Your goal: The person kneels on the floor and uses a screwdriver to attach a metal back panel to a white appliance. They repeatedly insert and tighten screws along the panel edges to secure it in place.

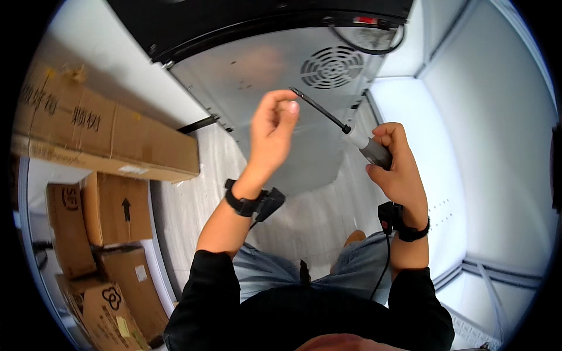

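Observation:
My right hand (401, 167) is wrapped around the grey and white handle of a screwdriver (357, 137). Its long dark shaft slants up and to the left. Close to the shaft's tip is my left hand (274, 126), with fingers curled and thumb and forefinger brought together. Whatever may be between those fingertips is too small to make out. Beyond both hands stands a metal cabinet-like appliance (234, 88), its grey panel facing me. A round slotted vent (332, 68) is cut into that panel, to the right of the tip.
A black upper section (246, 20) with a red switch (366, 20) and a looped black cable (374, 51) tops the appliance. Cardboard boxes (117, 202) fill a shelf at left, with a long carton (105, 126) above. A white wall panel (486, 128) rises at right.

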The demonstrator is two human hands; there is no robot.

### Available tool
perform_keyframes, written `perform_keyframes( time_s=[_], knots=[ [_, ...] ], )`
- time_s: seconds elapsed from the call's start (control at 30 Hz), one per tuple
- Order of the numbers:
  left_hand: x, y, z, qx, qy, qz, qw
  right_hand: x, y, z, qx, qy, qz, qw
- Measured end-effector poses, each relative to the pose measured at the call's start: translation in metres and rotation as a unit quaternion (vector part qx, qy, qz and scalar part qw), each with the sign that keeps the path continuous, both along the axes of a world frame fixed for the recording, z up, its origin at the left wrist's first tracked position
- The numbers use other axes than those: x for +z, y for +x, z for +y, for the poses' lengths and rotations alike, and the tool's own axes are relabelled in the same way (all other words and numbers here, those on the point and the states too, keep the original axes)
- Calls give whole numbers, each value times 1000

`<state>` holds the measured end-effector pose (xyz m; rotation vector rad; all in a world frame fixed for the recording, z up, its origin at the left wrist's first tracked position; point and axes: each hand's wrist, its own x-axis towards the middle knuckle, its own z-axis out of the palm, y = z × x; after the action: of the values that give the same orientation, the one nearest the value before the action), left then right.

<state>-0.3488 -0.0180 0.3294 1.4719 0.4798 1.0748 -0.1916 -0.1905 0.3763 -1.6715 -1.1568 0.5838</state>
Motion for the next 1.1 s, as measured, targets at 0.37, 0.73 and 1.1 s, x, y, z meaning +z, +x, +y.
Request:
perform_keyframes(
  time_s=[0.37, 0.73, 1.1],
  knots=[
    [37, 124, -24, -288, -302, -95, 904, 22, 15, -46, -241, 79, -144, 956],
    [46, 142, -24, -299, -293, -113, 901, 11, 5, -51, -252, 198, -202, 925],
    [39, 149, -18, -298, -309, -142, 892, 5, 4, -41, -273, 213, -227, 910]
  ],
)
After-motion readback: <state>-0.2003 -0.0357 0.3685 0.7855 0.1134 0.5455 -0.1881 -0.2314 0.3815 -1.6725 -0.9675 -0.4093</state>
